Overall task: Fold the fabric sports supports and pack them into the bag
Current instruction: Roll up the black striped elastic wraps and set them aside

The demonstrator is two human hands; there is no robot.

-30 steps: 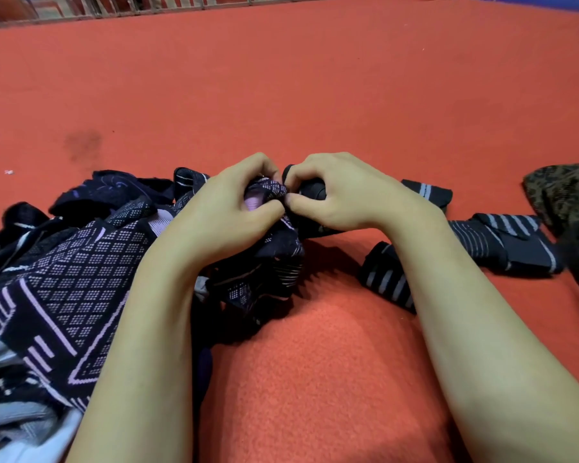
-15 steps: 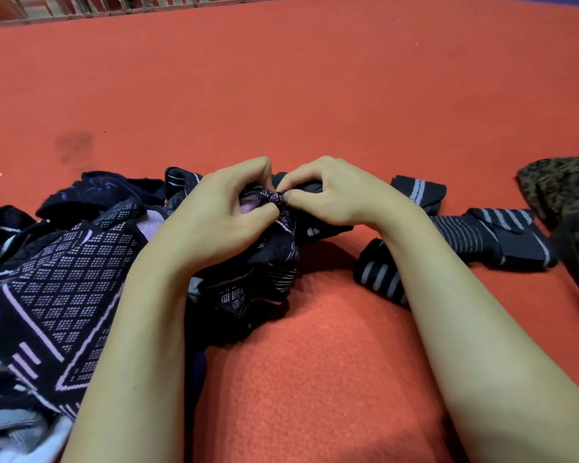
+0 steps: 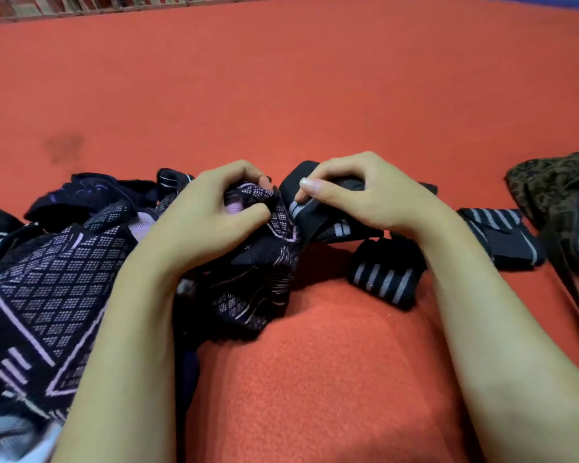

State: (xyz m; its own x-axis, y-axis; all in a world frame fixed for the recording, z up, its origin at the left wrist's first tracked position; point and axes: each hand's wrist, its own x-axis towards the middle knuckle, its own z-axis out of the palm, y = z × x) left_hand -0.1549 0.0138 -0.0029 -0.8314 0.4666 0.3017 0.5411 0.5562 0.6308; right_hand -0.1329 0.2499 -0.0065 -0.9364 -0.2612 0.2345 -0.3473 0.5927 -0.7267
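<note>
Head view
Surface: red-orange felt-like carpet (image 3: 315, 105), railing along far edge, dark stain toward far left.
Left hand (image 3: 194, 225): fingers curled, pinching dark purple knitted support with lilac dotted diamonds (image 3: 268, 262), bunched at near centre of carpet.
Right hand (image 3: 371, 198): thumb and fingers pinching black elastic support with grey stripes (image 3: 318, 218), touching the purple one.
Pile: heap of dark patterned fabric supports (image 3: 47, 282) at near left edge.
Loose pieces: rolled black striped support (image 3: 385, 279) beneath right wrist; flat black striped support (image 3: 502, 235) just right of it.
Bag: brown mottled fabric bag (image 3: 549, 185) at right edge, apart from both hands.
</note>
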